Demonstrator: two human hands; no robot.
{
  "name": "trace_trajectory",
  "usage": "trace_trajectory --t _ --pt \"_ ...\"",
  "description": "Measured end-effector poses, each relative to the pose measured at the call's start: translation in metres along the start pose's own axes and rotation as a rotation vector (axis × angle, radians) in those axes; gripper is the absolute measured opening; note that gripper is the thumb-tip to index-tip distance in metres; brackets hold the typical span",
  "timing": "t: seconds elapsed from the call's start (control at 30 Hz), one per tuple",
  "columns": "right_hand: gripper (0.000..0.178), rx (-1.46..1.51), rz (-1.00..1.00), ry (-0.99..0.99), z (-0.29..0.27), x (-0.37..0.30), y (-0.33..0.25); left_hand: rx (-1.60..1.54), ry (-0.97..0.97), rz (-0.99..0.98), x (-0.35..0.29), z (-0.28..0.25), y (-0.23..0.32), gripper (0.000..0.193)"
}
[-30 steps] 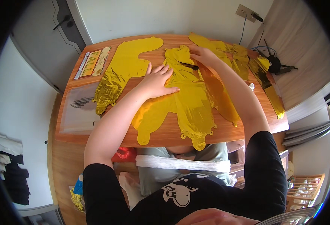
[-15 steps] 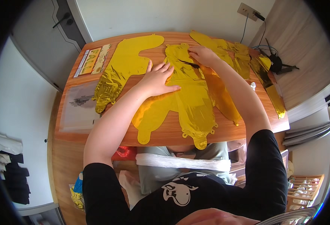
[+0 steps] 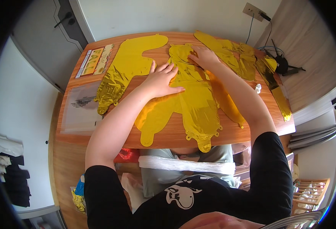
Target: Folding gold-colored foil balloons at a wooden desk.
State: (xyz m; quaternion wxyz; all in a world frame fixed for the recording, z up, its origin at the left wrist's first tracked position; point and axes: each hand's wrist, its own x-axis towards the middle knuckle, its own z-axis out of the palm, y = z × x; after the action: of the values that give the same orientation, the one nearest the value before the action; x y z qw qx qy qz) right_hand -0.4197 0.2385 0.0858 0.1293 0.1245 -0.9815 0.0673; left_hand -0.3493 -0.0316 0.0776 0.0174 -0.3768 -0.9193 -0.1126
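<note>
Middle foil: here it is, the flat gold foil shape (image 3: 197, 103), laid out at the centre of the wooden table (image 3: 235, 133)
Long axis: running from the far side toward the wearer, tilting slightly right as it nears
Pointing: a rounded tab at the near end aims at the wearer's lap, right over the table edge
Left hand: spread wide, palm down on the foil's left side (image 3: 162, 79)
Right hand: well apart from the left, fingers bent at the foil's far right edge (image 3: 205, 58); cannot tell whether they pinch it
In the way: right forearm (image 3: 244, 91) crossing above the orange-tinted flap (image 3: 226, 101)
Around: second foil shape (image 3: 131, 57) left, printed card (image 3: 93, 63) beyond, clear plastic bag (image 3: 78, 114) nearer, black device (image 3: 281, 65) far right
</note>
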Motion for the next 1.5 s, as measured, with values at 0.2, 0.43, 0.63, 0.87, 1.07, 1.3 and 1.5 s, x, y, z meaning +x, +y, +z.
trace_trajectory --t 0.2,0.43,0.63,0.87,1.07,1.3,1.5 --pt "0.06 -0.043 0.014 -0.023 0.017 0.001 0.005 0.005 -0.005 -0.003 0.0 0.001 -0.001 0.103" --pt "0.058 -0.168 -0.025 -0.08 0.015 0.0 0.009 0.008 -0.024 -0.002 0.001 0.0 0.001 0.102" --pt "0.042 -0.334 -0.075 -0.255 0.004 0.002 0.004 0.031 -0.029 -0.009 -0.001 -0.006 0.002 0.101" --pt "0.083 0.414 0.207 0.007 -0.026 -0.022 0.027 0.031 -0.066 0.006 0.004 0.0 -0.002 0.109" --pt "0.067 0.183 0.401 -0.321 -0.074 -0.126 0.057 0.03 -0.102 -0.02 0.001 0.0 -0.003 0.109" --pt "0.056 0.288 0.402 -0.399 -0.113 -0.192 0.04 0.052 -0.106 -0.016 0.0 -0.007 0.002 0.105" --pt "0.029 0.417 0.403 -0.561 -0.095 -0.177 0.065 0.059 -0.109 -0.023 0.002 -0.007 0.004 0.106"
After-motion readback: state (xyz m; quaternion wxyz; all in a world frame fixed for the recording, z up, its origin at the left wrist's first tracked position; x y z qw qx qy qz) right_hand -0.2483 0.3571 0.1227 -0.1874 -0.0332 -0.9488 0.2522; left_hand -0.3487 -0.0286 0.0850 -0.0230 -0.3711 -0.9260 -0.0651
